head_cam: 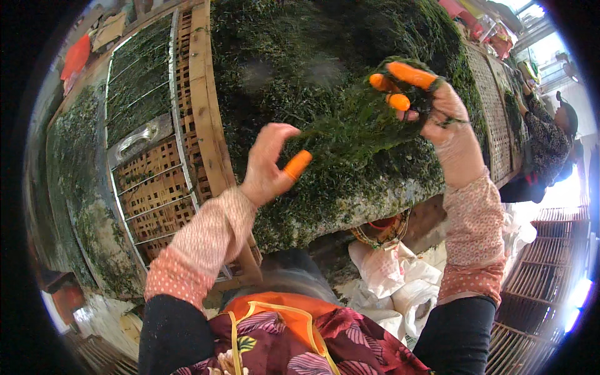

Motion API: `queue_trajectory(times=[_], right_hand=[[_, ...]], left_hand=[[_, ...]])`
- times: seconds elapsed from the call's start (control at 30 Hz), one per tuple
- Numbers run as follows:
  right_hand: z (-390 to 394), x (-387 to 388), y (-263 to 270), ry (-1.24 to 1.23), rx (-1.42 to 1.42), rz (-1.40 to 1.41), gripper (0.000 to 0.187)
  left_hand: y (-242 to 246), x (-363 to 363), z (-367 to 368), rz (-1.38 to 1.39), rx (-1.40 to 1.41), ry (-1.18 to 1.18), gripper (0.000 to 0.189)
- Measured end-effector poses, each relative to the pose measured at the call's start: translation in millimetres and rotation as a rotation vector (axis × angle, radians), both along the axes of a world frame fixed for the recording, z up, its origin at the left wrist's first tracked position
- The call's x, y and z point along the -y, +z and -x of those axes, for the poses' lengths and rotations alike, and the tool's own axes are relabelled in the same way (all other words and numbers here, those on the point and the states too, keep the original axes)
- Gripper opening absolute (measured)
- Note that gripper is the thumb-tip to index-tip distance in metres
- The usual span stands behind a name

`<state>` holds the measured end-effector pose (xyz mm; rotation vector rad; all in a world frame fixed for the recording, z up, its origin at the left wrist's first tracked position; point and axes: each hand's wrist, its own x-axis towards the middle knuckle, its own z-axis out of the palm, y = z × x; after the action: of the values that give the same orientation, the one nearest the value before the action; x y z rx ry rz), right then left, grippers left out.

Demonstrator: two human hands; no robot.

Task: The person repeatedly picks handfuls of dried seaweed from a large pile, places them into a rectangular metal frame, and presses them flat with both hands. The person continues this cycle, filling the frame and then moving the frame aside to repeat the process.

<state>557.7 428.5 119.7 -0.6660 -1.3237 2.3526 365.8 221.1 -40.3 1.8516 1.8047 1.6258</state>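
A wide pile of dark green stringy plant matter, perhaps seaweed (300, 201), covers the work table in front of me. My right hand (433, 105) grips a tangled clump of green strands (370, 131), held over the pile. Orange finger cots (410, 75) cover several of its fingertips. Strands trail from the clump towards my left hand (269, 164), which is blurred. Its thumb, in an orange cot (298, 164), is spread away from the fingers. I see nothing clearly held there, though the fingertips are partly hidden.
Left of the pile, a wire-framed panel with a metal handle (136, 140) lies over a woven lattice tray (150, 187), partly covered with green strands. White sacks (398, 286) and a basket (384, 227) are below the table edge. A co-worker (548, 126) leans in at right, beside another lattice tray (487, 103).
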Motion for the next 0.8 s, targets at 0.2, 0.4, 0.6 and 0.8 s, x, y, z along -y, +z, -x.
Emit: queue_trajectory(times=[0.2, 0.4, 0.6, 0.8], right_hand=[[28, 19, 15, 0.152, -0.05, 0.06, 0.041], [1, -36, 13, -0.385, 0.022, -0.249, 0.039], [11, 28, -109, -0.022, 0.434, 0.322, 0.035], [-45, -9, -123, -0.041, 0.089, 0.15, 0.042]], left_hand=[[36, -66, -98, 0.321, 0.884, -0.645, 0.03], [5, -5, -101, 0.899, -0.169, -0.647, 0.023], [1, -77, -46, 0.365, -0.053, -0.037, 0.017], [-64, -11, -1, 0.529, 0.707, -0.027, 0.012]])
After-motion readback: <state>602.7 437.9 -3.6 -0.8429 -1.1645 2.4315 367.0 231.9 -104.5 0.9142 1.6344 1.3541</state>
